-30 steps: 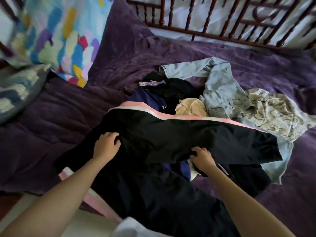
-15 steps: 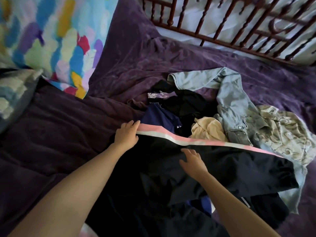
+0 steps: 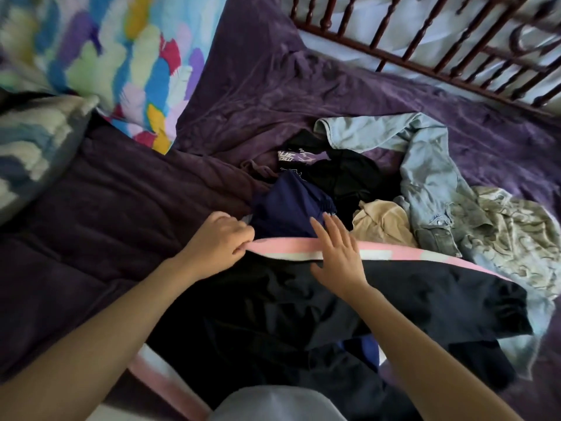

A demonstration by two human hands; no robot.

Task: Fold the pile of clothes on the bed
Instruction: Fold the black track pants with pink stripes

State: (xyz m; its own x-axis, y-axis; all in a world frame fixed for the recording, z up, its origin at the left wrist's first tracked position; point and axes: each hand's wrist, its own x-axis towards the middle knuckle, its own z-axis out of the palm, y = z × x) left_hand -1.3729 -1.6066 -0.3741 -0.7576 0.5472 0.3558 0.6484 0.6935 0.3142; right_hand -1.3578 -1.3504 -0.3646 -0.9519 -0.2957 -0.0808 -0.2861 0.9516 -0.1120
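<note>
At the far left a grey and white pillow point(image 3: 33, 147) is seen, and just behind it a brightly coloured pillow point(image 3: 115, 56) is propped on the purple blanket point(image 3: 273, 95) by which the bed is covered. Nearer the middle, the left hand point(image 3: 217, 238) is set at the left end of a pink band point(image 3: 288, 245), which is pinched between the thumb and the curled fingers. The band is edged in white and runs along the far edge of a black garment point(image 3: 303, 299), which is spread over the near side of the bed, in front of the person. Just beyond the band a navy garment point(image 3: 288, 214) is heaped, and behind that a black shirt point(image 3: 340, 171) with pale print is crumpled. The right hand point(image 3: 340, 253) is laid flat across the band, palm down, with its fingers straight and slightly spread; the navy garment is touched by the fingertips. To the right of this hand a beige garment point(image 3: 382, 223) is bunched against the band. A pale denim shirt point(image 3: 425, 177) is draped beside it, with one sleeve stretched leftward behind the black shirt. At the far right a cream and green patterned garment point(image 3: 516, 238) is spread, touching the denim shirt. The pile is thus gathered over the middle and right of the bed. Along the top right a dark wooden rail point(image 3: 425, 56) with turned spindles is seen.
</note>
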